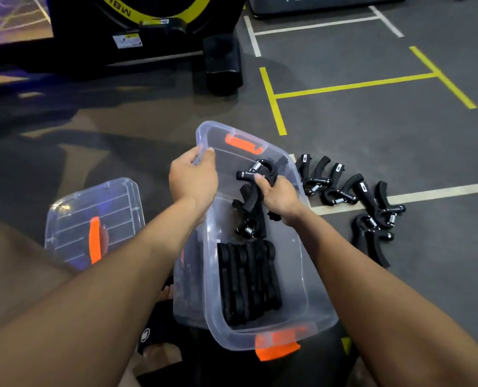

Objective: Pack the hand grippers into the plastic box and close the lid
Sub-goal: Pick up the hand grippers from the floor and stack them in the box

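With the left hand (193, 180) gripping the clear plastic box's (302, 277) rim, the right hand (281, 201) holding 1 black spring hand gripper (256, 171) should probably nest it against the packed row (247, 280).

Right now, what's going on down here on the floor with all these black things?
A person is packing hand grippers into a clear plastic box. The left hand grips the box's far rim, steadying it, while the right hand holds one gripper over the inside. A row of grippers is already stacked in the box, with a couple more loose ones above it. Several more lie on the floor to the right. The lid lies off to the left, so the box is not yet closed.
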